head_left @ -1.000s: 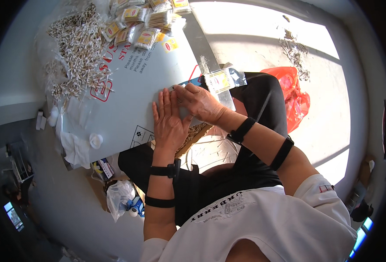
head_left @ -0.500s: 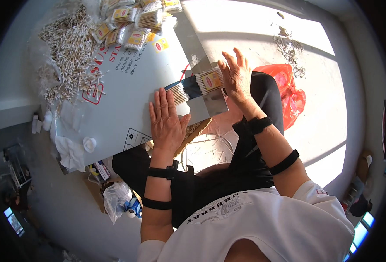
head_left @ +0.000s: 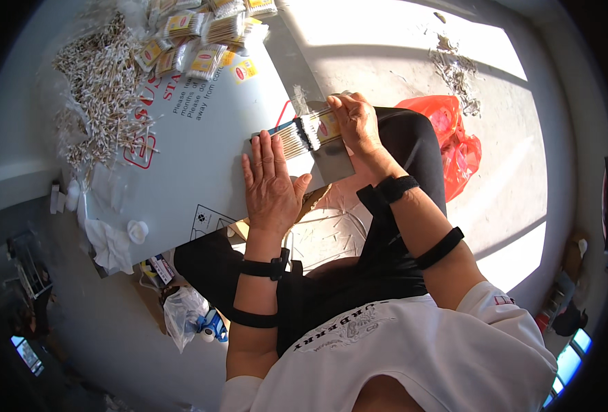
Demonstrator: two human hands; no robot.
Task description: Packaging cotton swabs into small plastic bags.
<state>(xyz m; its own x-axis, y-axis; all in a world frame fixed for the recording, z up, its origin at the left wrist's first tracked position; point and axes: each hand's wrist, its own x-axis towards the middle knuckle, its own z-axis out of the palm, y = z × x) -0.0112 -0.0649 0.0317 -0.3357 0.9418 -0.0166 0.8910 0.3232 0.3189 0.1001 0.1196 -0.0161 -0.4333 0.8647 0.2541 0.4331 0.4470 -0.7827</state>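
Observation:
A light grey board (head_left: 173, 182) lies across my lap, with a dark strip at its near right part. On this strip a row of cotton swabs (head_left: 291, 141) lies side by side. Right next to it is a bundle of cotton swabs with a yellow label (head_left: 328, 126). My left hand (head_left: 273, 189) rests flat on the board, fingers stretched, the tips at the left end of the row. At the other end my right hand (head_left: 359, 127) has its fingers drawn together and bent over the labelled bundle's edge.
A big heap of loose cotton swabs (head_left: 101, 89) in clear plastic covers the board's far left. Several filled swab packets (head_left: 204, 62) are piled beside it. White crumpled tissue (head_left: 108, 244) hangs at the near left corner. A red plastic bag (head_left: 458, 161) stands on the floor at right.
The dark gap between the swab row and the labelled bundle has narrowed to a thin band. My right hand has gone from spread fingers to fingers closed on the bundle's edge.

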